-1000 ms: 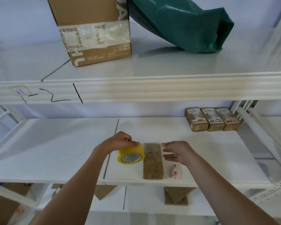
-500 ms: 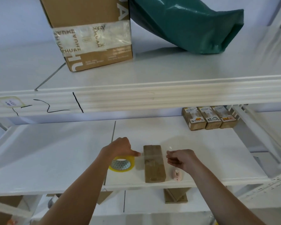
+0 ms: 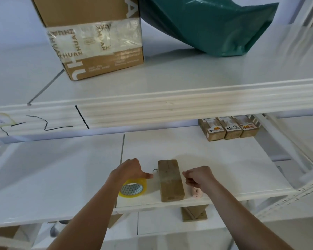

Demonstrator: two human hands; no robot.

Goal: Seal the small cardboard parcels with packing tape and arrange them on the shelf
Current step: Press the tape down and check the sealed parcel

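A small brown cardboard parcel (image 3: 170, 180) lies lengthwise near the front edge of the middle shelf (image 3: 224, 168). A strip of clear tape runs across its top. My left hand (image 3: 129, 171) grips the yellow tape roll (image 3: 133, 189), which rests on the shelf left of the parcel. My right hand (image 3: 199, 176) is on the parcel's right side, fingers curled and pinching the tape's free end. Three small parcels (image 3: 228, 129) stand in a row at the back right of the same shelf.
A small pink cutter (image 3: 197, 193) lies just right of the parcel, under my right wrist. The upper shelf holds a large taped cardboard box (image 3: 96, 38) and a green plastic bag (image 3: 211, 24). More cardboard (image 3: 194, 213) lies on the shelf below.
My left hand has lowered the tape roll from above the parcel down onto the shelf at its left. My right hand went from flat fingers to a pinch on the tape end.
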